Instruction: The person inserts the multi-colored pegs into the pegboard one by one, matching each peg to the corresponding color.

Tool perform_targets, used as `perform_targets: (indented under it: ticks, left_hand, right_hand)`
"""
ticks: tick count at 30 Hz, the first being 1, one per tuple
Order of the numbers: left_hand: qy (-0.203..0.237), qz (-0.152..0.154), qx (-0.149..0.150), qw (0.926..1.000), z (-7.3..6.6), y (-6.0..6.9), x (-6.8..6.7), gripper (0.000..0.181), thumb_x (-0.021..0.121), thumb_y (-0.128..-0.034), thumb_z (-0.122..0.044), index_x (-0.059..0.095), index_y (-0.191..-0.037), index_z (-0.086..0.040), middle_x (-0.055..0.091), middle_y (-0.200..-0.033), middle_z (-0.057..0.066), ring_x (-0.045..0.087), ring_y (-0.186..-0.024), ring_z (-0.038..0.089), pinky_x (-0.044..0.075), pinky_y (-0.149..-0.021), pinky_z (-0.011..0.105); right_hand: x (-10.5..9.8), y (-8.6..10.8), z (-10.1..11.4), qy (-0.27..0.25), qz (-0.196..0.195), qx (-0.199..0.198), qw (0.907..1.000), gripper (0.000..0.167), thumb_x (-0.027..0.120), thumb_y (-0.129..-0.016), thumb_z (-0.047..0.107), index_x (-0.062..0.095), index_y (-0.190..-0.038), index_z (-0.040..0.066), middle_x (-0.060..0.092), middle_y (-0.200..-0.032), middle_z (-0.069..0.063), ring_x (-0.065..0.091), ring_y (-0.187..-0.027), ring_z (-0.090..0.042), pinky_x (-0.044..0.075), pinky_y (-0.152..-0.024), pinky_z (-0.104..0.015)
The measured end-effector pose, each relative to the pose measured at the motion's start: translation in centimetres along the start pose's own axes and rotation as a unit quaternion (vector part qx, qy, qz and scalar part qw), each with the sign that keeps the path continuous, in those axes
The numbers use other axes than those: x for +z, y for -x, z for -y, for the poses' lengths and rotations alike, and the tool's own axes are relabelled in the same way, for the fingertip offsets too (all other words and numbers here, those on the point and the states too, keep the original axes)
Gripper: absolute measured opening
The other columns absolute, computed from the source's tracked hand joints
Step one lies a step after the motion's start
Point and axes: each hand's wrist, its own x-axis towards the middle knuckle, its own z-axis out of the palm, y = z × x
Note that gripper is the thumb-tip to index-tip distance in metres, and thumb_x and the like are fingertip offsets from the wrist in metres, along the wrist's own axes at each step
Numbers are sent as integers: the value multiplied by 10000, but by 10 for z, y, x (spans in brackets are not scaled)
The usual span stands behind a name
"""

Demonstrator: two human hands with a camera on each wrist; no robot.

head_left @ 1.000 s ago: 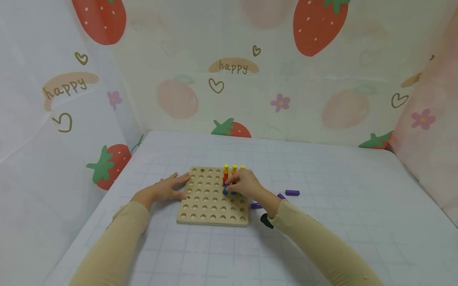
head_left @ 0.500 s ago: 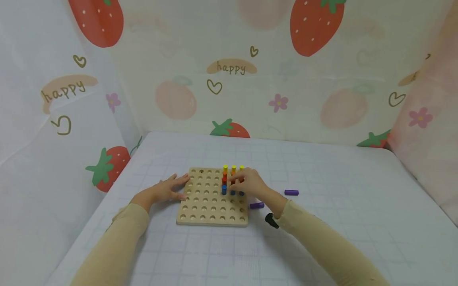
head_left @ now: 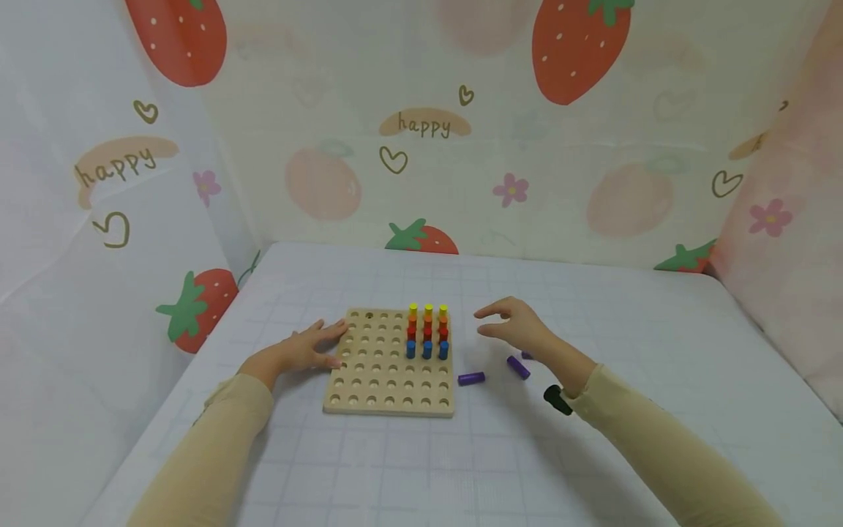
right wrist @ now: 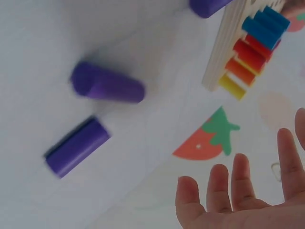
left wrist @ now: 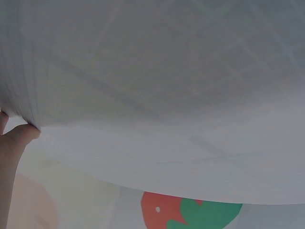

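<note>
A wooden pegboard (head_left: 380, 392) lies on the table, its right-hand columns filled with upright pegs. From back to front these are rows of yellow pegs (head_left: 429, 310), orange pegs (head_left: 428, 323), red pegs (head_left: 427, 336) and blue pegs (head_left: 426, 350). My left hand (head_left: 298, 350) rests along the board's left edge with fingers spread. Right of the board, my right hand (head_left: 520, 326) hovers over the table, thumb and fingers apart and holding nothing. Below it lie a purple peg (head_left: 518, 368) and another, partly hidden purple peg (head_left: 527, 356).
One more purple peg (head_left: 471, 378) lies close to the board's right edge. A white grid-patterned cloth covers the table (head_left: 369, 468). Behind it hangs a backdrop (head_left: 566, 146) printed with strawberries. In the left wrist view, mostly white cloth (left wrist: 143, 143) shows.
My right hand has let go of the front-left blue peg, which stands in its hole, and has moved right, away from the board. The left hand has stayed in place.
</note>
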Motion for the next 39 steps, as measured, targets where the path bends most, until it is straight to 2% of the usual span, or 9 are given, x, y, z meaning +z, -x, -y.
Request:
perform_targets:
  ticks: [5, 7, 14, 25, 32, 39]
  left_hand:
    - [100, 24, 101, 9999, 0, 4, -3, 907, 665, -851, -503, 246, -1539, -86, 134, -1608, 129, -51, -1440, 453, -107, -1053, 700]
    - [73, 21, 108, 9999, -1, 4, -4, 893, 666, -862, -476, 243, -1537, -73, 132, -1606, 140, -48, -1438, 460, -101, -1055, 701]
    - [-80, 8, 24, 10000, -1, 0, -4, 831, 661, -899, -374, 238, -1531, -38, 134, -1602, 163, -32, -1439, 463, -76, -1063, 701]
    - [-81, 12, 48, 10000, -1, 0, -2, 838, 666, -894, -380, 244, -1526, -29, 134, -1598, 173, -29, -1434, 475, -72, -1068, 696]
    - [-44, 15, 45, 10000, -2, 1, -2, 832, 667, -897, -364, 240, -1527, -28, 130, -1599, 170, -34, -1435, 473, -75, -1069, 693]
    - [-66, 5, 106, 9999, -3, 4, -2, 825, 668, -898, -349, 244, -1521, -14, 138, -1594, 181, -28, -1431, 481, -71, -1062, 704]
  right_hand:
    - [-17, 9, -18, -5, 14, 81, 10000, 365, 674, -910, 135, 639, -1249, 5, 485, -1385, -225, 396, -1279, -467, 376, -1025, -575]
    - [-22, 12, -24, 25, 68, 67, 10000, 377, 673, -909, 129, 630, -1258, -6, 483, -1390, -235, 395, -1278, -479, 374, -1025, -580]
    - [-34, 20, -38, -149, 270, 472, 9984, 446, 678, -908, 136, 584, -1326, 10, 385, -1480, -232, 357, -1309, -466, 355, -1024, -623]
    - [-39, 31, -57, -260, 275, 635, 9973, 473, 699, -895, 125, 569, -1329, -9, 431, -1425, -277, 412, -1268, -473, 366, -1005, -628]
    - [-40, 33, -70, -338, 230, 726, 9965, 504, 709, -880, 124, 551, -1334, -28, 444, -1391, -308, 447, -1234, -467, 399, -995, -571]
    - [-39, 34, -76, -418, 305, 900, 9946, 505, 697, -877, 87, 533, -1332, -57, 453, -1375, -323, 420, -1260, -480, 335, -1033, -609]
